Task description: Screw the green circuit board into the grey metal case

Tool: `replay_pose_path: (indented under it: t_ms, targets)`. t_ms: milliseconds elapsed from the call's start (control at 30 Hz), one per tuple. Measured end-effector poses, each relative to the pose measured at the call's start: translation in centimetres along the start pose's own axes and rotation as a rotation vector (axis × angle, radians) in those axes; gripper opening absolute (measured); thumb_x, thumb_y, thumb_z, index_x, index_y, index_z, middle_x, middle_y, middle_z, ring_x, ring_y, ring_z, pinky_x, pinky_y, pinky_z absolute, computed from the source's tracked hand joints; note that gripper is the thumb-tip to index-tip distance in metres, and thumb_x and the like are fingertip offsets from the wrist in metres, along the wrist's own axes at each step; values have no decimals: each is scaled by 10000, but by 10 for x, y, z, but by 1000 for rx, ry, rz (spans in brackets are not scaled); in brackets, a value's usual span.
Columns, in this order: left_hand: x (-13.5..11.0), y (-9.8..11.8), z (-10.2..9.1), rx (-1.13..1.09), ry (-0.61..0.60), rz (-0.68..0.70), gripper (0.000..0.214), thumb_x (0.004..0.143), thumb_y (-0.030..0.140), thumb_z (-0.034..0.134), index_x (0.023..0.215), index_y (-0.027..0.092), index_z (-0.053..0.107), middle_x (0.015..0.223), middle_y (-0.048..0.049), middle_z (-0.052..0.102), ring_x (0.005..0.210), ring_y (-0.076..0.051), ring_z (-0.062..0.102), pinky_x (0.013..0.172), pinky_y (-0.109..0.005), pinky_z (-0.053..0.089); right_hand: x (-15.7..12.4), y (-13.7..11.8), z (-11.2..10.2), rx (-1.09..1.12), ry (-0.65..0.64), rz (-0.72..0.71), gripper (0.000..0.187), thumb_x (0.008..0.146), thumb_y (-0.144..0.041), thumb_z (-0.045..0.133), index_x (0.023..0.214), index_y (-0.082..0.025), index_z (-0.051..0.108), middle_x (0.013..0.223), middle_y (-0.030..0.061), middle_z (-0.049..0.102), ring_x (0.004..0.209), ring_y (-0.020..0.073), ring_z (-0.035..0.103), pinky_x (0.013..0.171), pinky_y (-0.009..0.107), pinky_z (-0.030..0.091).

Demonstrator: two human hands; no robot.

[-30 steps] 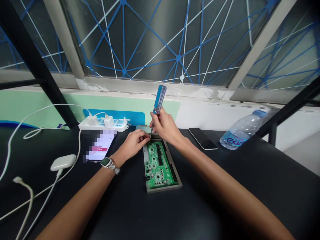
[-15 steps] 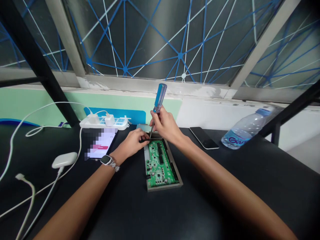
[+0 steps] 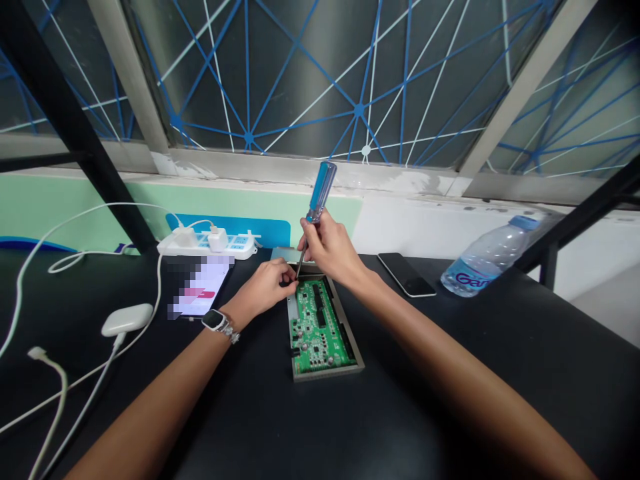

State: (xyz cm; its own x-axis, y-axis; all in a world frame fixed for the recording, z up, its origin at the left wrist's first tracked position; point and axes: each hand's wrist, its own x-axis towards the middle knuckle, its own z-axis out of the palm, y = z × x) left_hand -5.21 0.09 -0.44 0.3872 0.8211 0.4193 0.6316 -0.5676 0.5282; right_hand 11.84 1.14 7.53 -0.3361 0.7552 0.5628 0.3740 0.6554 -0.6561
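In the head view, the right hand (image 3: 333,247) is closed around the lower part of a blue-and-clear screwdriver (image 3: 321,190), which stands tilted with its handle up and its shaft pointing down to the far left corner of a shallow metal casing (image 3: 327,374). Inside the casing lies a green circuit board (image 3: 327,333); the casing rests on the black tabletop (image 3: 415,413). The left hand (image 3: 267,283), its wrist bearing a smartwatch (image 3: 214,320), has its fingers curled in at that same corner, beside the screwdriver's tip; whether they pinch anything cannot be told. To the left lie a lit smartphone (image 3: 203,288) and a white power strip (image 3: 237,249); to the right, a dark smartphone (image 3: 407,275) and a tilted plastic bottle (image 3: 483,263).
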Motion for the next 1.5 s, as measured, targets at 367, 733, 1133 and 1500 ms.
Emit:
replay_pose_path:
  t_ms: [367, 733, 1133, 1500]
  targets:
    - [-1, 1, 1, 56, 44, -7, 45, 750, 169, 610, 778, 168, 644, 776, -33, 595, 703, -170, 591, 666, -294, 489, -1, -6, 0, -21, -16, 27, 164, 1001, -387, 390, 998, -228, 432, 697, 2, 648, 591, 161, 642, 586, 314, 506]
    - [-2, -1, 3, -36, 56, -53, 41, 755, 178, 626, 787, 155, 638, 775, -34, 621, 698, -163, 591, 642, -284, 477, -1, -5, -3, -9, -67, -12, 174, 1005, -386, 376, 939, -229, 413, 692, -8, 644, 595, 152, 638, 613, 309, 502]
    - [-1, -4, -4, 10, 30, 18, 155, 830, 184, 575, 950, 169, 672, 934, -59, 628, 756, -162, 607, 714, -303, 511, 0, 3, -2, -16, -82, -22, 144, 1003, -361, 372, 954, -231, 412, 690, -9, 634, 623, 164, 647, 629, 318, 499]
    - [0, -8, 2, -14, -6, -17, 202, 883, 152, 555, 943, 187, 745, 965, -76, 750, 878, -221, 693, 818, -339, 532, -1, 13, 3, -19, -98, -28, 130, 1006, -342, 370, 970, -223, 410, 686, -14, 635, 591, 149, 632, 605, 290, 477]
